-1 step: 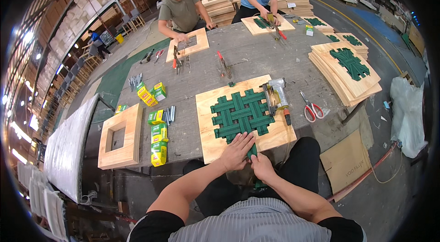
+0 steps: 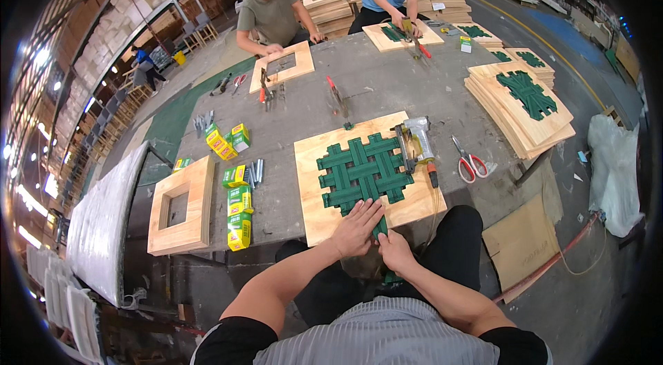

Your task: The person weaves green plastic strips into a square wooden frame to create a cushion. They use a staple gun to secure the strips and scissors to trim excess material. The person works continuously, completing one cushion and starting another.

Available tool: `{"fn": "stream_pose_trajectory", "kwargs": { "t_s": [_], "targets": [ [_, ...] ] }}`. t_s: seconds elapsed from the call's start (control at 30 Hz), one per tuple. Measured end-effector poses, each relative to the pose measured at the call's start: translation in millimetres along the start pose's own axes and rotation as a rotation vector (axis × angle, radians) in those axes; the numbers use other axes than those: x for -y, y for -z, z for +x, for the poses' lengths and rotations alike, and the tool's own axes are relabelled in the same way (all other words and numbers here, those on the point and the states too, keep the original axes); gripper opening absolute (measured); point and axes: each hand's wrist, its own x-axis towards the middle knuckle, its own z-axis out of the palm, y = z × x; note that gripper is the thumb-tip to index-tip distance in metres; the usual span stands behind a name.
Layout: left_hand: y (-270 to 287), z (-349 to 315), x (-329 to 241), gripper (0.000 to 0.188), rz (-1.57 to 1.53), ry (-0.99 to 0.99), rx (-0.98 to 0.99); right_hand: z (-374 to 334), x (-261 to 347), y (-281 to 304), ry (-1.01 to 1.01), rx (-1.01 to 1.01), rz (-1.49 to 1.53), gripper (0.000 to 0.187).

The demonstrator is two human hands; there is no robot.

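Note:
A square wooden panel lies before me at the table's near edge, with green elastic webbing woven in a lattice over its middle. My left hand rests flat, fingers stretched out, on the near side of the lattice and the panel. Just right of it, my right hand is closed on a green webbing strap that runs from the lattice past the panel's near edge. On the panel's right side lies a staple gun, touched by neither hand.
Red-handled scissors lie right of the panel. Yellow-green boxes and a stack of wooden frames stand left. Webbed panels are piled at right. Two co-workers sit across the table, with pliers lying between us.
The hand of the co-worker at far left has drawn back slightly from the frame's opening. My own hands and the strap show no clear movement.

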Motion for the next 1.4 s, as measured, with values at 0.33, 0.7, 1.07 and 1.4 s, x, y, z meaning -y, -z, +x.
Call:
{"fn": "stream_pose_trajectory", "kwargs": {
  "t_s": [0.33,0.7,1.07,1.4],
  "targets": [
    [-7.0,1.5,11.1,0.09,0.046,-0.076,0.023,-0.1,-0.8,4.2,-0.006,0.0,-0.036,0.029],
    [-8.7,-1.4,12.0,0.089,0.081,-0.126,-0.05,-4.6,-9.0,-0.3,0.056,0.003,-0.023,0.029],
    [-12.3,-3.0,12.5,0.08,0.114,-0.134,-0.049,-8.6,-16.3,2.3,0.025,0.013,-0.029,0.029],
    [-12.4,-2.2,15.8,0.07,0.141,-0.125,-0.02,-3.6,-31.0,1.7,-0.03,0.042,-0.222,0.033]
  ]
}}
